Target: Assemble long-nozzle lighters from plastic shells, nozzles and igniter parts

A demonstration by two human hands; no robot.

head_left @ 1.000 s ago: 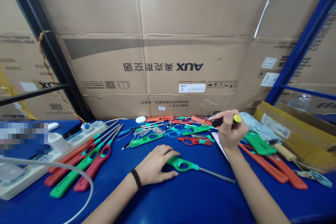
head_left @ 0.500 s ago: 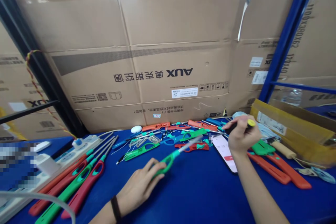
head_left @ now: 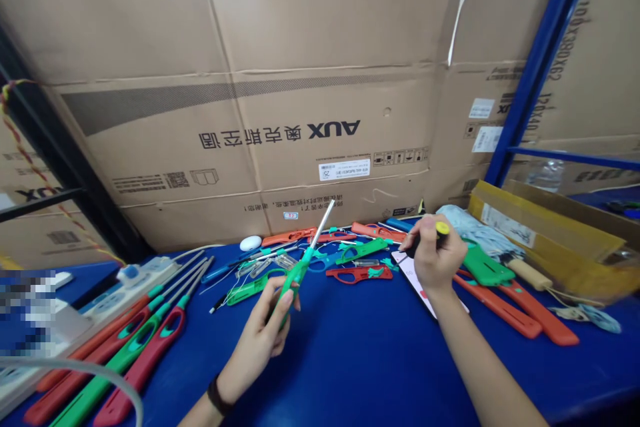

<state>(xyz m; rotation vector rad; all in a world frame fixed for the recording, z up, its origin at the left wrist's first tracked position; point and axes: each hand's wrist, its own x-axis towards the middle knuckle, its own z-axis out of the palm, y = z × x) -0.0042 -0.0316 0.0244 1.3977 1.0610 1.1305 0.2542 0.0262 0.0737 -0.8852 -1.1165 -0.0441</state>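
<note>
My left hand [head_left: 260, 330] is closed around the handle of a green long-nosed lighter [head_left: 299, 271], whose metal tube points up and to the right. In my right hand [head_left: 438, 260] is a screwdriver [head_left: 443, 229] with a black handle and a yellow end; the fist hides much of it. Behind the hands lies a spread of lighter parts, among them a green casing half [head_left: 364, 251] and a red casing half [head_left: 359, 274]. A phone [head_left: 416, 283] with a lit screen lies partly behind my right wrist.
Several long lighters [head_left: 145, 353] lie at the left beside a white power strip [head_left: 155, 273]. Orange casings [head_left: 540, 310], a green casing [head_left: 487, 265] and an open yellow-taped box [head_left: 565, 247] are at the right. A cardboard sheet [head_left: 300, 100] stands behind the blue tabletop [head_left: 360, 360].
My left hand has turned the green lighter more upright, its tube tip swinging up and left. My right hand still grips the screwdriver. The camera view has tilted down slightly.
</note>
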